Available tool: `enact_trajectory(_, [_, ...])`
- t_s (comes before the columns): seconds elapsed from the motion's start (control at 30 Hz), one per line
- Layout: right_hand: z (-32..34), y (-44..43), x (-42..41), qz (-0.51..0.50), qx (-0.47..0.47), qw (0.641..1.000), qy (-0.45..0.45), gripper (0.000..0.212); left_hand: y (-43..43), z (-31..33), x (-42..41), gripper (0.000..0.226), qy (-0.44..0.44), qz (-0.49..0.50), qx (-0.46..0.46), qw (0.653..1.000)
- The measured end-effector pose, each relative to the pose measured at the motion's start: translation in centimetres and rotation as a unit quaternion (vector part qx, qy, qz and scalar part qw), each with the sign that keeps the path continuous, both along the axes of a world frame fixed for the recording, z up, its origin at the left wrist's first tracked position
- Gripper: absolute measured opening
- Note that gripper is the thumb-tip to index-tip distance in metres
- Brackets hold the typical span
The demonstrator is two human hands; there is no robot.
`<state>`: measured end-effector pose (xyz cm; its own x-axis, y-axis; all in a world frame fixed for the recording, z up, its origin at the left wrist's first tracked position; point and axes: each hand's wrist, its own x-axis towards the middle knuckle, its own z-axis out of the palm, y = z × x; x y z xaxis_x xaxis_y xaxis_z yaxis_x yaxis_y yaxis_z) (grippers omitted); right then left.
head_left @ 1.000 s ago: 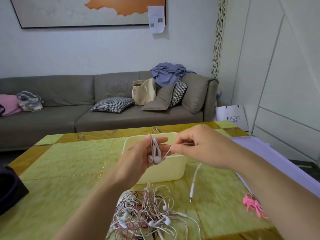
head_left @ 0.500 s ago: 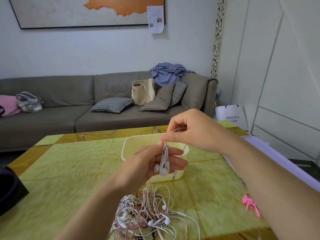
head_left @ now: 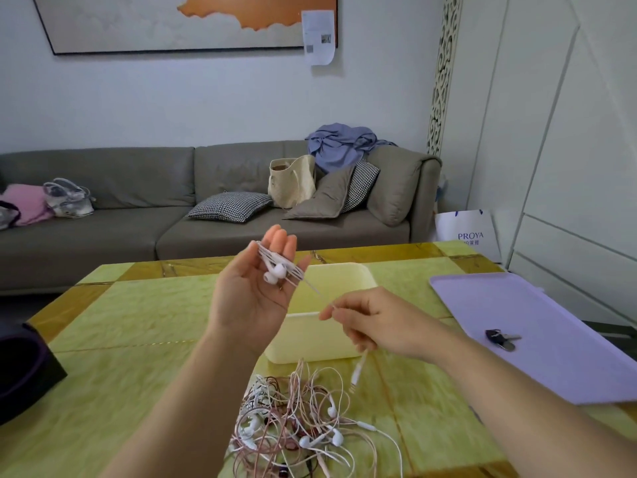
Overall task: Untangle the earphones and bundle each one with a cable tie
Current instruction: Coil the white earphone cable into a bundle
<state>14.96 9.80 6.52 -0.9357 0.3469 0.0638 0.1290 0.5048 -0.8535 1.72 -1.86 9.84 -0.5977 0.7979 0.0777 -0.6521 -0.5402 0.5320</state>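
Observation:
My left hand (head_left: 248,301) is raised palm towards me with its fingers up. A white earphone (head_left: 275,272) is wound in loops across those fingers, its two earbuds lying against the palm. The cable runs down and right to my right hand (head_left: 375,322), which pinches it between thumb and forefinger. The earphone's jack (head_left: 356,372) dangles below that hand. A tangled pile of white and pink earphones (head_left: 303,429) lies on the green table (head_left: 138,322) beneath my forearms. No cable tie is in sight.
A cream plastic box (head_left: 310,336) stands behind my hands. A purple tray (head_left: 551,305) with keys (head_left: 501,338) on it lies at the right. A dark container (head_left: 20,370) sits at the table's left edge. A grey sofa stands beyond the table.
My left hand has risen and turned palm up with the coil on its fingers. My right hand has dropped from above the coil to lower right, drawing the cable down.

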Motion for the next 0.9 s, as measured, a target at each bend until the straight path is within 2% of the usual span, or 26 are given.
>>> enact_trajectory(0.1, [-0.3,0.0,0.6,-0.009,0.021,0.998,-0.066,0.021,0.4,-0.4,-1.4,0.031,-0.006,0.061,-0.003,0.998])
enact_trajectory(0.27, [1.3,-0.4,2.1,-0.022,0.107,0.991,-0.082,0.028,0.9,-1.7,-2.9,0.031,0.07,0.1,-0.087,0.989])
enact_trajectory(0.4, [3.7,-1.9,2.7,0.005,0.196,0.979,-0.053,0.028,1.5,-3.1,-1.9,0.033,0.19,0.042,-0.165,0.967])
enact_trajectory(0.53, [6.1,-2.5,2.8,-0.032,0.258,0.964,0.056,0.029,1.2,-3.9,0.2,0.041,0.362,-0.064,-0.24,0.899])
enact_trajectory(0.63, [6.8,-1.5,2.4,-0.082,0.246,0.958,0.125,0.03,0.6,-3.5,1.4,0.046,0.421,-0.112,-0.239,0.868])
enact_trajectory(0.73, [6.6,-0.4,1.6,-0.111,0.221,0.956,0.158,0.033,0.2,-2.9,2.2,0.048,0.444,-0.148,-0.225,0.854])
enact_trajectory(0.83, [5.7,0.4,0.8,-0.12,0.154,0.966,0.17,0.034,-0.1,-2.3,3.0,0.043,0.427,-0.2,-0.189,0.862])
enact_trajectory(0.9, [4.5,0.9,0.4,-0.116,0.087,0.975,0.167,0.035,-0.4,-1.8,3.3,0.045,0.38,-0.235,-0.139,0.884])
